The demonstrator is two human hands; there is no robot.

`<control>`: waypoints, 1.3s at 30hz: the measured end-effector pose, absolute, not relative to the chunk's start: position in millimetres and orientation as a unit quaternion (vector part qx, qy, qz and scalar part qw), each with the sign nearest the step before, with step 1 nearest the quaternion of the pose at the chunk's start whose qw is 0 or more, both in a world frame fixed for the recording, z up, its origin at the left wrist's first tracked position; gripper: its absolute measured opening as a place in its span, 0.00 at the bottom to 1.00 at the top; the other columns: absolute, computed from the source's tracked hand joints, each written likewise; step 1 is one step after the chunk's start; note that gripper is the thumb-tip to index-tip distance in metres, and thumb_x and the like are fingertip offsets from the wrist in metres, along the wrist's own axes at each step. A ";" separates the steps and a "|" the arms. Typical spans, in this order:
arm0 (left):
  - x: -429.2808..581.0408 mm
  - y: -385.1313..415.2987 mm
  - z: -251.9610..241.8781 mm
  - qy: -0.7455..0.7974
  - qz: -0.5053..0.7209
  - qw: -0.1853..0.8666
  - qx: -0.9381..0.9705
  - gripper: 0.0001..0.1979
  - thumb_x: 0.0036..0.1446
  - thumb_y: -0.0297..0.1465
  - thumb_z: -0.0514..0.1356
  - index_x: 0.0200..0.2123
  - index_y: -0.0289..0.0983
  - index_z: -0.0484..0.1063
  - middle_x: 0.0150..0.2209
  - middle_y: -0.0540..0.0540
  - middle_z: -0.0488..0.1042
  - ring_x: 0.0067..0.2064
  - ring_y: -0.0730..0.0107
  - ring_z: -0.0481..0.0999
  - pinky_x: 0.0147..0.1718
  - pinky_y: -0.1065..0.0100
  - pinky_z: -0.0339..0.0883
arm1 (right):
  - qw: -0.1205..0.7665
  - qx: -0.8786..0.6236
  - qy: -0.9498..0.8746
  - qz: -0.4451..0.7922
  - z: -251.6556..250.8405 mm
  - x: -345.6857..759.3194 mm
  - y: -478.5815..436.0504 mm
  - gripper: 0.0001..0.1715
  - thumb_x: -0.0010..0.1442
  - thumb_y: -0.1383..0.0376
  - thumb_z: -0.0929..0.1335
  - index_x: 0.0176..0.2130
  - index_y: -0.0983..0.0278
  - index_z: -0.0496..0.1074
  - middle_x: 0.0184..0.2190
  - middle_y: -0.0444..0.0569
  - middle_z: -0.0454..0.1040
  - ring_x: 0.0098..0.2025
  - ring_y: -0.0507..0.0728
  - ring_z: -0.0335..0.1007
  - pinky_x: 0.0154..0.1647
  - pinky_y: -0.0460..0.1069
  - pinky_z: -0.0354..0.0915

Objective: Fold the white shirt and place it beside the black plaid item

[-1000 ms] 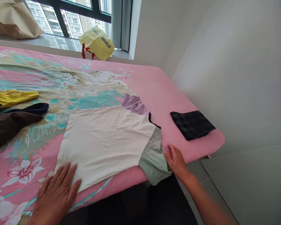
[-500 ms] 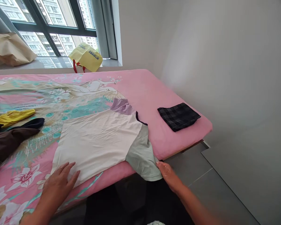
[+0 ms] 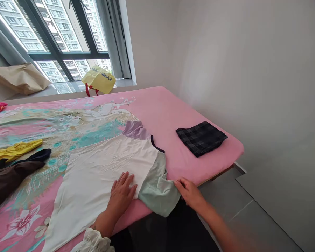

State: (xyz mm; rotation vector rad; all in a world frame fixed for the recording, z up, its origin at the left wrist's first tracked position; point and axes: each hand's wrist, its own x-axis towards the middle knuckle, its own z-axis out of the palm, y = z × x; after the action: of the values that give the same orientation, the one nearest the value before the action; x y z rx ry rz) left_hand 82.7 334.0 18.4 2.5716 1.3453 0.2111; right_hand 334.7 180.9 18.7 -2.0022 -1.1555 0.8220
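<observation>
A white T-shirt (image 3: 99, 171) with one mint-green sleeve (image 3: 157, 190) and one lilac sleeve (image 3: 135, 129) lies flat on the pink flowered bedsheet (image 3: 173, 112). My left hand (image 3: 122, 194) rests flat and open on the shirt's body, just left of the green sleeve. My right hand (image 3: 189, 192) pinches the outer edge of the green sleeve, which hangs over the bed's near edge.
A folded dark checked cloth (image 3: 201, 137) lies near the bed's right corner. Yellow (image 3: 13, 151), navy and brown (image 3: 7, 176) garments lie at the left. A yellow bag (image 3: 98, 78) and a tan bag (image 3: 21, 78) sit on the windowsill. A grey wall runs along the right.
My left hand slid right across the shirt, from its bottom hem to beside the green sleeve. My right hand stayed at the sleeve's edge, now pinching it. The camera tilted up.
</observation>
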 end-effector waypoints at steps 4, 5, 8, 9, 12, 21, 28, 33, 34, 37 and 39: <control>79.3 334.3 -5.1 0.460 0.074 0.048 0.883 0.26 0.61 0.40 0.47 0.60 0.40 0.59 0.65 0.43 0.53 0.66 0.58 0.50 0.62 0.49 0.41 | 0.283 -0.795 -0.463 0.271 35.6 364.4 261.9 0.31 0.57 0.42 0.59 0.41 0.64 0.71 0.38 0.53 0.73 0.39 0.56 0.68 0.36 0.47 0.59; 78.3 333.1 -9.6 0.457 0.080 0.029 0.886 0.26 0.61 0.40 0.47 0.61 0.40 0.58 0.65 0.44 0.52 0.66 0.59 0.50 0.62 0.49 0.39 | 0.271 -0.803 -0.453 0.277 34.9 367.9 281.8 0.31 0.56 0.42 0.60 0.41 0.65 0.71 0.38 0.53 0.73 0.39 0.57 0.68 0.36 0.47 0.59; 75.4 331.2 -17.4 0.440 0.098 -0.020 0.892 0.26 0.61 0.40 0.47 0.62 0.42 0.57 0.66 0.46 0.51 0.66 0.60 0.50 0.63 0.52 0.36 | 0.262 -0.797 -0.446 0.311 26.7 373.7 331.0 0.24 0.53 0.48 0.66 0.38 0.65 0.71 0.35 0.50 0.73 0.37 0.55 0.68 0.33 0.45 0.59; 74.2 331.5 -18.7 0.433 0.102 -0.035 0.895 0.26 0.61 0.39 0.48 0.62 0.43 0.56 0.66 0.46 0.51 0.66 0.61 0.50 0.63 0.52 0.36 | 0.262 -0.792 -0.449 0.319 23.8 375.7 343.2 0.20 0.53 0.51 0.66 0.36 0.65 0.70 0.33 0.49 0.73 0.36 0.54 0.67 0.32 0.45 0.59; 70.1 333.7 -23.5 0.410 0.116 -0.075 0.902 0.26 0.61 0.38 0.49 0.62 0.43 0.55 0.66 0.46 0.52 0.65 0.61 0.51 0.63 0.54 0.36 | 0.252 -0.786 -0.443 0.350 19.9 386.2 371.3 0.14 0.53 0.56 0.66 0.35 0.64 0.69 0.29 0.46 0.72 0.28 0.51 0.66 0.25 0.43 0.58; 77.5 371.7 -9.0 0.458 0.137 0.028 0.878 0.15 0.55 0.41 0.55 0.43 0.48 0.74 0.47 0.46 0.75 0.48 0.59 0.72 0.48 0.56 0.60 | 0.184 -0.748 -0.512 0.380 23.2 411.1 436.7 0.32 0.50 0.38 0.63 0.22 0.65 0.64 0.17 0.44 0.66 0.18 0.48 0.60 0.17 0.43 0.51; 147.2 579.5 63.8 0.584 0.156 0.132 0.785 0.21 0.54 0.47 0.51 0.41 0.39 0.70 0.45 0.40 0.73 0.48 0.54 0.71 0.47 0.55 0.61 | 0.273 -0.688 -0.433 0.514 -1.5 423.5 441.5 0.28 0.52 0.42 0.64 0.26 0.65 0.64 0.19 0.44 0.68 0.13 0.47 0.59 0.13 0.42 0.53; 215.1 700.9 54.4 0.693 0.144 0.252 0.660 0.23 0.38 0.49 0.63 0.28 0.34 0.72 0.32 0.34 0.75 0.45 0.36 0.72 0.41 0.48 0.63 | 0.300 -0.663 -0.410 0.550 0.2 430.8 438.2 0.23 0.51 0.47 0.67 0.27 0.65 0.67 0.21 0.44 0.70 0.16 0.47 0.62 0.13 0.41 0.54; 225.2 711.3 50.1 0.692 0.145 0.268 0.655 0.22 0.35 0.48 0.65 0.25 0.34 0.71 0.27 0.35 0.75 0.41 0.36 0.73 0.37 0.49 0.65 | 0.303 -0.661 -0.405 0.555 0.4 431.4 436.9 0.22 0.51 0.48 0.68 0.27 0.65 0.67 0.21 0.44 0.70 0.16 0.47 0.62 0.13 0.41 0.55; 244.9 723.6 42.1 0.669 0.187 0.338 0.635 0.16 0.32 0.40 0.67 0.21 0.36 0.70 0.19 0.42 0.72 0.32 0.45 0.75 0.29 0.55 0.67 | 0.315 -0.654 -0.400 0.559 -0.7 432.1 433.6 0.20 0.50 0.50 0.68 0.27 0.66 0.69 0.21 0.44 0.69 0.18 0.47 0.62 0.16 0.41 0.58; 248.4 725.8 43.8 0.636 0.255 0.385 0.618 0.13 0.33 0.36 0.66 0.25 0.36 0.71 0.20 0.46 0.72 0.30 0.53 0.76 0.28 0.60 0.68 | 0.321 -0.655 -0.407 0.550 -2.2 431.8 432.5 0.19 0.50 0.52 0.68 0.27 0.66 0.69 0.20 0.44 0.68 0.19 0.48 0.63 0.17 0.41 0.58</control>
State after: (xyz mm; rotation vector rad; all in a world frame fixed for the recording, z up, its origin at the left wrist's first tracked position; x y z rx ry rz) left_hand 248.4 725.8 43.8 1.5756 1.6198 0.6501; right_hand 431.8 432.5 -2.2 -1.7205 -1.0681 1.4453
